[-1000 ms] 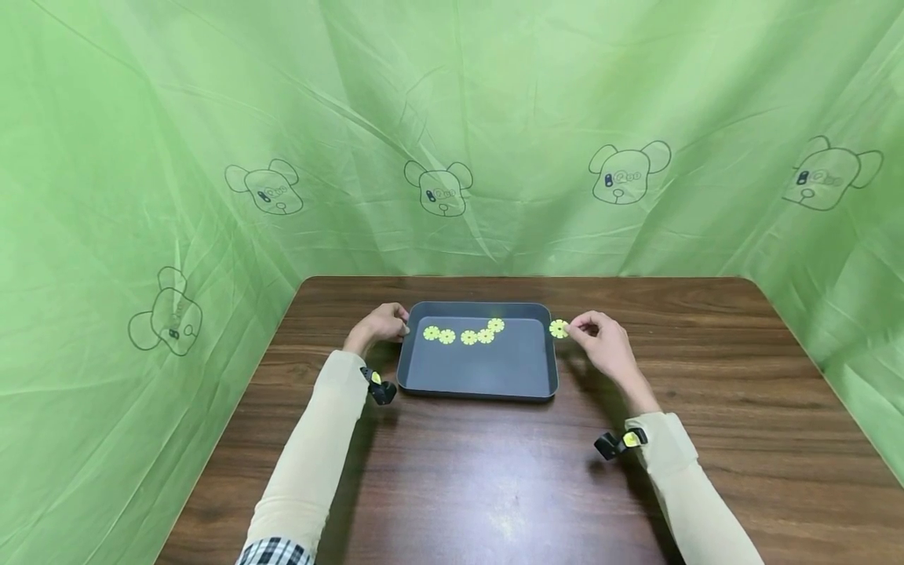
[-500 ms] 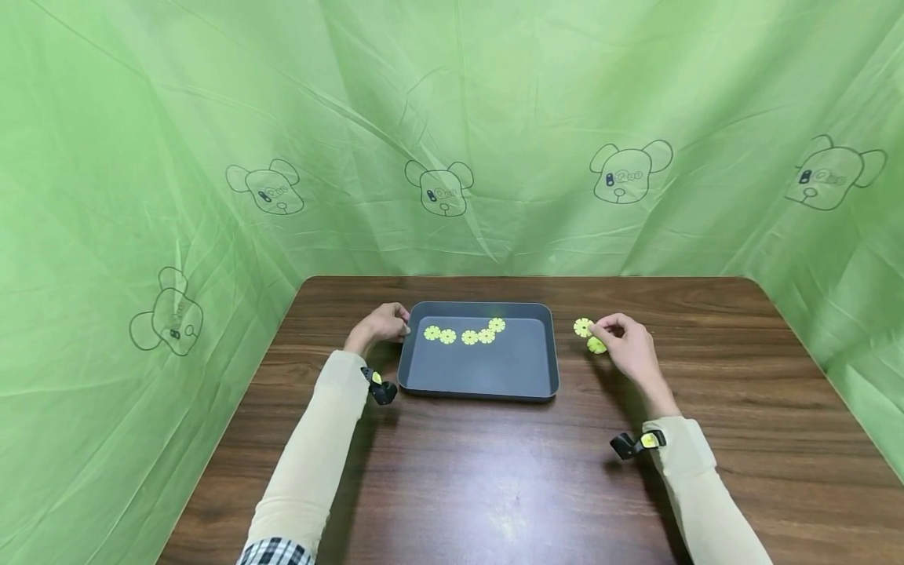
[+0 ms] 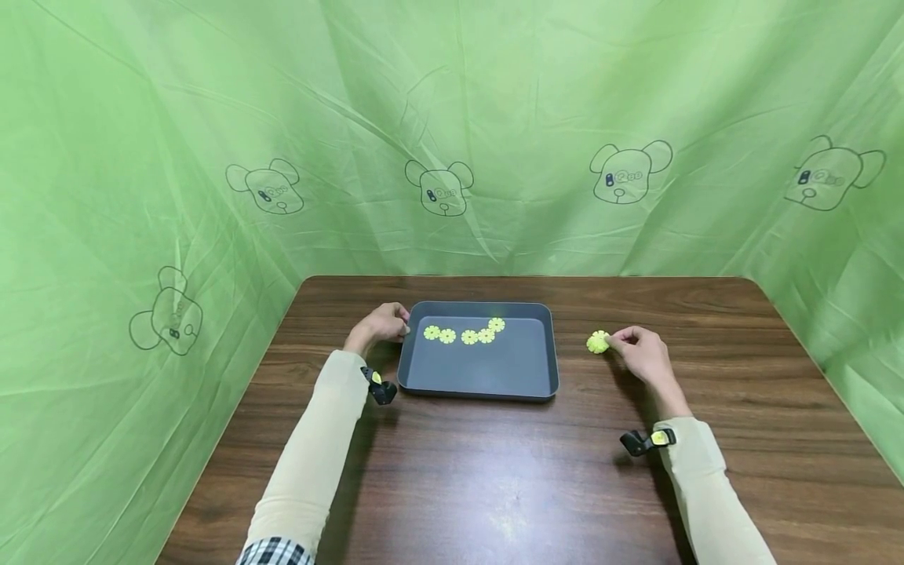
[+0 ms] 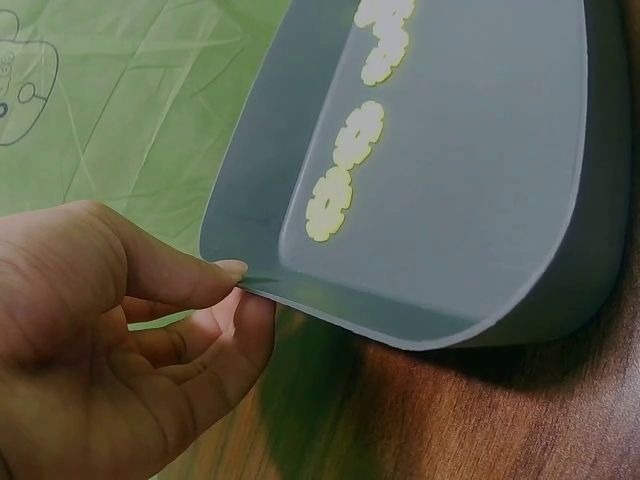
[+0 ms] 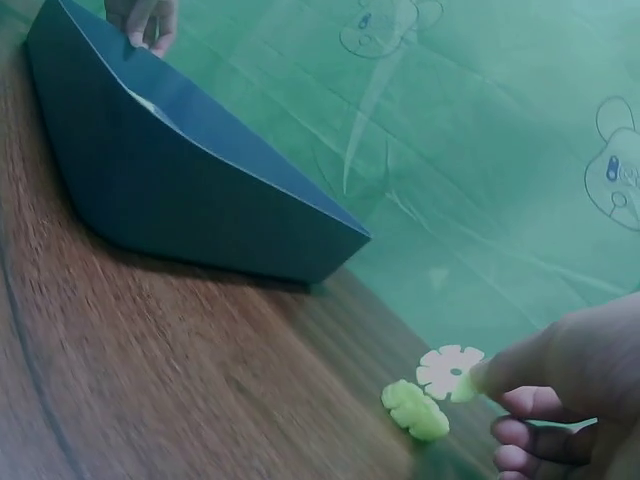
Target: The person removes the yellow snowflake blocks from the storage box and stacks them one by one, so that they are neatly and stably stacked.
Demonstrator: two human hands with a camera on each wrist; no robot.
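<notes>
With thumb and fingers, my left hand (image 4: 130, 320) pinches the rim of a dark grey rectangular tray (image 3: 494, 369) near its back left corner. Several yellow notched discs (image 3: 469, 337) lie flat inside the tray, shaped like flowers with a centre hole. To the right of the tray, my right hand (image 3: 644, 357) pinches a yellow notched disc (image 5: 445, 370) by its edge. Right beside it on the wood is more yellow, a notched disc or small stack (image 5: 415, 410); whether the two touch cannot be told. In the head view they overlap.
The dark wooden table (image 3: 466, 479) has its back edge against a green cloth (image 3: 452, 102) with printed bear faces, which also hangs at both sides. Each wrist wears a black camera mount (image 3: 639, 442). The tray walls stand up around its floor.
My right hand has moved right and slightly toward me, away from the tray edge, bringing its notched disc over to the yellow one on the table. Left hand and tray have stayed put.
</notes>
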